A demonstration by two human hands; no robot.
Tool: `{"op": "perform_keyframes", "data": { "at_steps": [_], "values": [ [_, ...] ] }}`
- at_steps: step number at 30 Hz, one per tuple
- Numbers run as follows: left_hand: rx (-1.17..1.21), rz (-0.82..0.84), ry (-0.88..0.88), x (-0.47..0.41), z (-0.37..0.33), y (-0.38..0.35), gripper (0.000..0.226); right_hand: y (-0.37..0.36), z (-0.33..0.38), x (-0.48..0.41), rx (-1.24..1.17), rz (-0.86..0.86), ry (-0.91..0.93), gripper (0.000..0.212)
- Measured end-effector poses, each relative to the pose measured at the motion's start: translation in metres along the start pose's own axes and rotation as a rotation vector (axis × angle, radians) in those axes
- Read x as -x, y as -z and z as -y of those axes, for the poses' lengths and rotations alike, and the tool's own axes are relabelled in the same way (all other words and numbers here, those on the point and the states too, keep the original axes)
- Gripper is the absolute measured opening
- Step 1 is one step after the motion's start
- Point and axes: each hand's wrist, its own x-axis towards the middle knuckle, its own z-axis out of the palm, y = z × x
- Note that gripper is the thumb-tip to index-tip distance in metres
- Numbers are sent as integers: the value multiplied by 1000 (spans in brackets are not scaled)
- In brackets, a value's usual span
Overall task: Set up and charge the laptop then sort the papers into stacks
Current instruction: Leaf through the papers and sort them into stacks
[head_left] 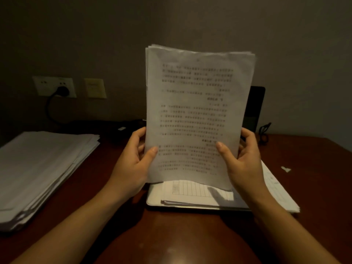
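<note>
Plug (62, 90) sits in socket (43, 84) beyond the laptop (153, 195); charging judged arranged. Left hand (131, 164) and right hand (245, 164), each grip holding one sheaf (196, 115) above the laptop; sorting judged unfinished.

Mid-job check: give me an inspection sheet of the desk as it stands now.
Surface: dark wooden desk, dimly lit.
Job's things: sheaf of papers held upright; paper stack lying at left; laptop open, loose sheets on its base.
Clutter: glasses and paper scrap at right.
Grippers: left hand and right hand each grip the sheaf's lower sides.
Cables: black cable runs from plug in wall socket down to the desk; its laptop end is hidden.
Surroundings: plain wall, second wall plate.
</note>
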Motion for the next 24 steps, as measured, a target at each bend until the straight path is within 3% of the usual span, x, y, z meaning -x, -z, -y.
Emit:
{"op": "perform_keyframes", "data": {
  "at_steps": [5, 11, 24],
  "values": [
    [-98, 43, -21, 4, 2, -3, 35, -4, -3, 3, 104, 79, 16, 35],
    [-83, 0, -62, 6, -1, -3, 29, -6, 1, 4, 66, 25, 36, 28],
    [-88, -48, -45, 4, -4, 2, 24, -7, 0, 5, 95, 83, -9, 27]
  ]
}}
